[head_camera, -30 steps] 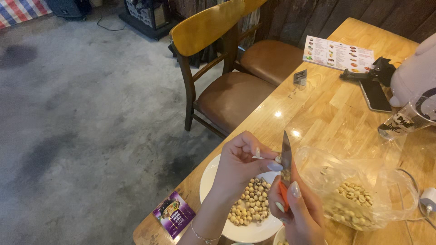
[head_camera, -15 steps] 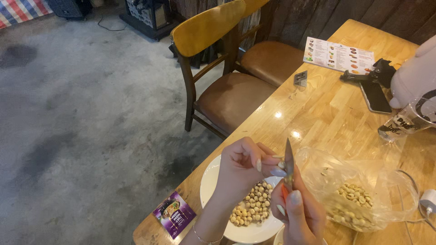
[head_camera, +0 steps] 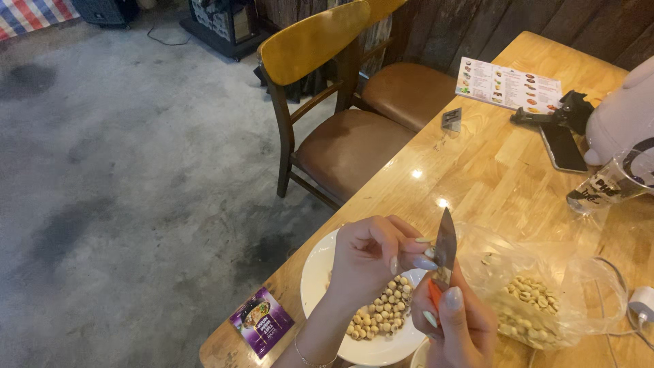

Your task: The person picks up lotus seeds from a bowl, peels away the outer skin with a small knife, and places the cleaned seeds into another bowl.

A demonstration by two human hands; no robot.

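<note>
The left hand [head_camera: 371,255] pinches one small pale seed [head_camera: 430,253] between thumb and fingertips, right up against the blade of a small knife [head_camera: 445,244]. The right hand [head_camera: 460,327] is closed around the knife's orange handle, with the blade pointing up. Both hands are over the edge of the wooden table [head_camera: 490,170], just above a white plate [head_camera: 320,286].

The plate holds a pile of pale round seeds [head_camera: 381,317] (they look like lotus seeds, too many to count). Just beside the hands, on the right, is a clear plastic bag [head_camera: 545,293] with more seeds [head_camera: 528,310] in it. It looks like the work is somewhere in the middle: a good pile is on the plate, and a good lot sits in the bag. I cannot tell for sure which pile is the finished one.

Counting the rest: one plate, one bag, one knife. Two wooden chairs [head_camera: 340,129] with brown seats stand by the table. One small purple packet [head_camera: 261,322] lies near the table corner. One menu card [head_camera: 507,85], one dark phone [head_camera: 564,146] and one plastic cup [head_camera: 613,182] are at the far side. One white plug [head_camera: 642,303] with a thin cord is at the right edge
</note>
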